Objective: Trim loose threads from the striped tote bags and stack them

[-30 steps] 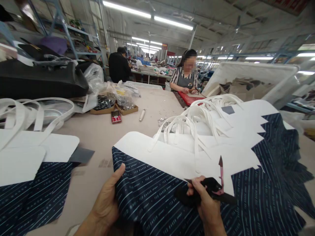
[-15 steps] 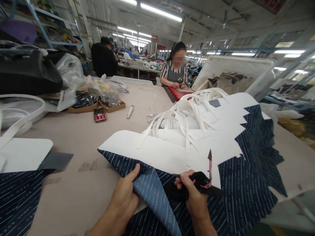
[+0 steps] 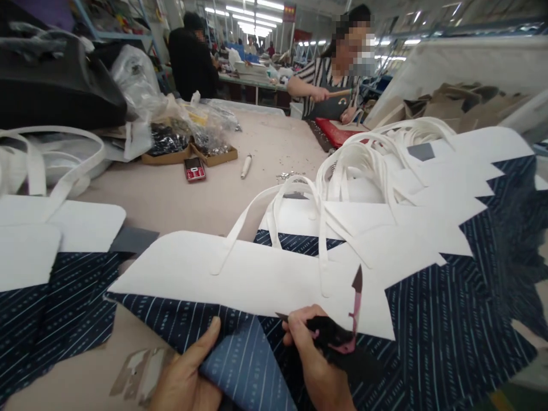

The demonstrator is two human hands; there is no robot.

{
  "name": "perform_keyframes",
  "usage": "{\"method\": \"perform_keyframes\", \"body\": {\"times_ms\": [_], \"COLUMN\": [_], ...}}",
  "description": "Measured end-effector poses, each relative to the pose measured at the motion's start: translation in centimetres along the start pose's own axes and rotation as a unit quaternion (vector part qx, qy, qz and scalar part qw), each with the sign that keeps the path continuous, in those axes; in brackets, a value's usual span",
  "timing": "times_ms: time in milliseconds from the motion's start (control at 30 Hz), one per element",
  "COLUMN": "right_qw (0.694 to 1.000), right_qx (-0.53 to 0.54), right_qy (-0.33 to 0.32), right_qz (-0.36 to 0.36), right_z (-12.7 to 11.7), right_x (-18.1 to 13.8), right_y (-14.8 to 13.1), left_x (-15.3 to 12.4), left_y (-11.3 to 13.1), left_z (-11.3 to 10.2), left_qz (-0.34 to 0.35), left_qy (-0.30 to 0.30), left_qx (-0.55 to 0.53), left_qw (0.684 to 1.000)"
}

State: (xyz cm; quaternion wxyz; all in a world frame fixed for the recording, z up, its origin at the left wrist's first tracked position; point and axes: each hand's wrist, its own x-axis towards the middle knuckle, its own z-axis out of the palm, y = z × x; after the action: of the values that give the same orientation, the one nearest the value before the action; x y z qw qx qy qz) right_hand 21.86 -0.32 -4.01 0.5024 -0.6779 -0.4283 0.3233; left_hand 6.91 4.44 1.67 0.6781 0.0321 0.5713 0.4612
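Observation:
My left hand (image 3: 192, 365) grips the folded lower part of a bag panel, thumb on top of its dark blue striped fabric (image 3: 171, 322). The fabric's paler blue reverse (image 3: 244, 365) shows where it is turned over. Above it runs the panel's white band (image 3: 257, 279), with a white strap handle (image 3: 244, 231). My right hand (image 3: 314, 354) is closed around thread snips (image 3: 355, 308) with pink and black parts, one dark pointed blade sticking up. Its fingers are at the seam between white band and blue fabric; whether they also pinch the fabric I cannot tell.
Overlapping similar panels (image 3: 436, 297) fan out on the right; more panels (image 3: 81, 225) lie left. Farther back are a red phone (image 3: 194, 170), a white pen-like object (image 3: 246, 166) and boxes of small parts (image 3: 214, 154). Across the table, a person (image 3: 325, 85) holds a wooden-handled tool (image 3: 340, 93).
The panel in my hands has come left and nearer, away from the pile on the right. My view has tilted down. The person opposite has raised a wooden-handled tool.

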Motion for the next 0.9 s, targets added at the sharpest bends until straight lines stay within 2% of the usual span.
{"method": "perform_keyframes", "body": {"times_ms": [100,200,300,433,633,900], "right_qw": [1.000,0.999,0.999,0.999,0.999,0.999], "right_qx": [-0.011,-0.003,-0.007,-0.010,-0.015,-0.004], "right_qy": [0.012,0.039,0.042,0.031,0.027,0.023], "right_qz": [-0.002,0.010,0.023,0.011,-0.007,-0.022], "right_z": [0.3,0.5,0.9,1.1,1.0,1.2], "right_x": [-0.6,-0.8,-0.7,-0.7,-0.7,-0.5], "right_y": [0.5,-0.2,-1.1,-1.5,-1.4,-1.4], "left_x": [0.8,2.0,2.6,2.0,0.8,0.8], "left_y": [0.3,0.3,0.1,-0.1,0.0,-0.1], "left_z": [0.2,-0.2,-0.9,-1.4,-0.8,-0.9], "left_qz": [-0.017,-0.075,-0.096,-0.101,-0.076,-0.077], "left_qy": [-0.013,-0.024,-0.033,-0.031,-0.002,-0.025], "left_qx": [0.009,0.055,0.077,0.087,0.103,0.115], "left_qw": [1.000,0.995,0.992,0.991,0.992,0.990]}}
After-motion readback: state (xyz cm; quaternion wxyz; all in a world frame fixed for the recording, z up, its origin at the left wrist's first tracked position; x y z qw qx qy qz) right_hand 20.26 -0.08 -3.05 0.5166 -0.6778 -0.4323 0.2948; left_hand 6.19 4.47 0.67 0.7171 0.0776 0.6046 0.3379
